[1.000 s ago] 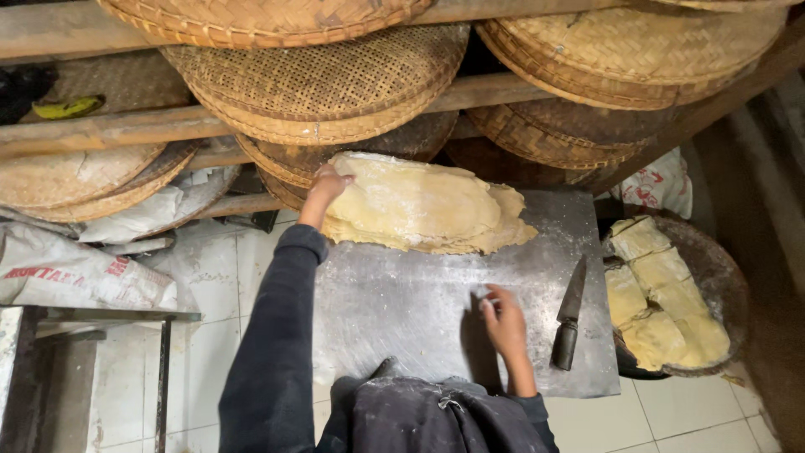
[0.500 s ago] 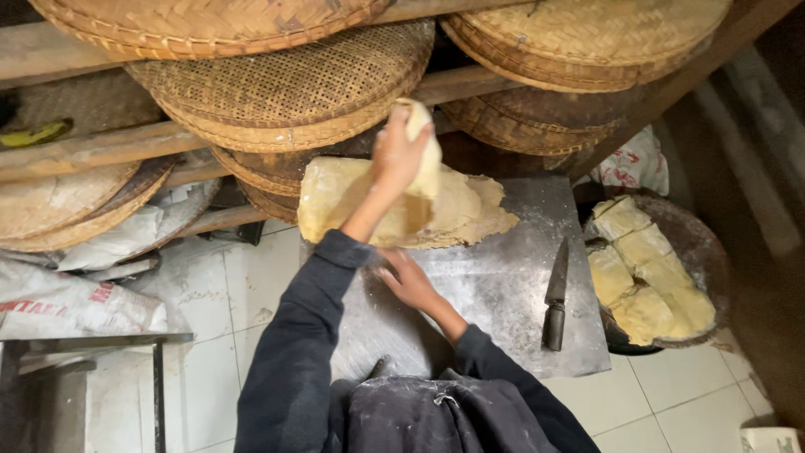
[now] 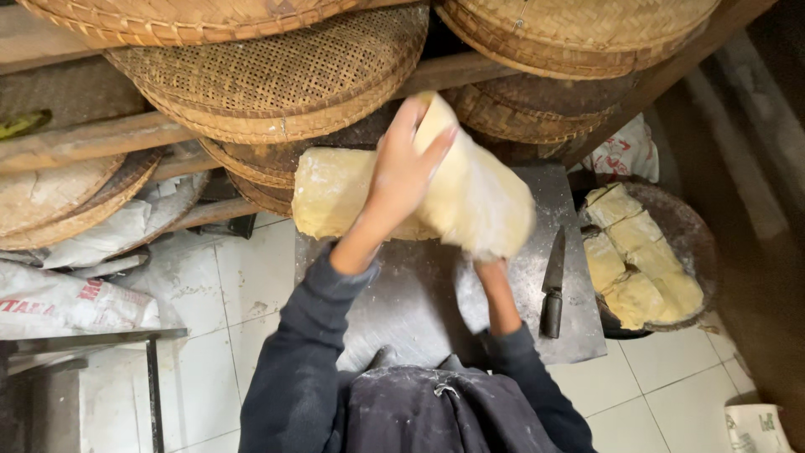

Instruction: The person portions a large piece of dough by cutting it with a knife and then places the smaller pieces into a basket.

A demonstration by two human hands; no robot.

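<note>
person: seen from above, dark floured jacket at the bottom edge, both sleeves reaching forward over the tabletop (image 3: 402, 310).
tabletop: grey metal, dusted with flour, standing on a white tiled floor (image 3: 201, 294).
right hand: mostly hidden under the dough (image 3: 470, 197); only the wrist and forearm show, rising to the sheet's lower right edge. Whether the fingers grip it cannot be told.
left hand (image 3: 402, 172): raised above the tabletop, fingers spread and pressed flat against the dough's near face, the sheet draped over them.
dough: a wide pale yellow sheet, lifted and folded over; its right part hangs blurred above the tabletop, its left part still lies on the far edge of the tabletop.
knife (image 3: 553, 285): dark handle, blade pointing away, lying on the right side of the tabletop, just beside the right forearm, not touched.
basket (image 3: 696, 235): round and dark, on the floor right of the tabletop, holding pale yellow blocks (image 3: 637, 268) of dough.
sacks (image 3: 67, 302): white, printed, lying on the floor to the left, well apart from the hands.
trays (image 3: 277, 84): round woven bamboo, stacked on wooden rails beyond the tabletop, across the whole top of the view.
</note>
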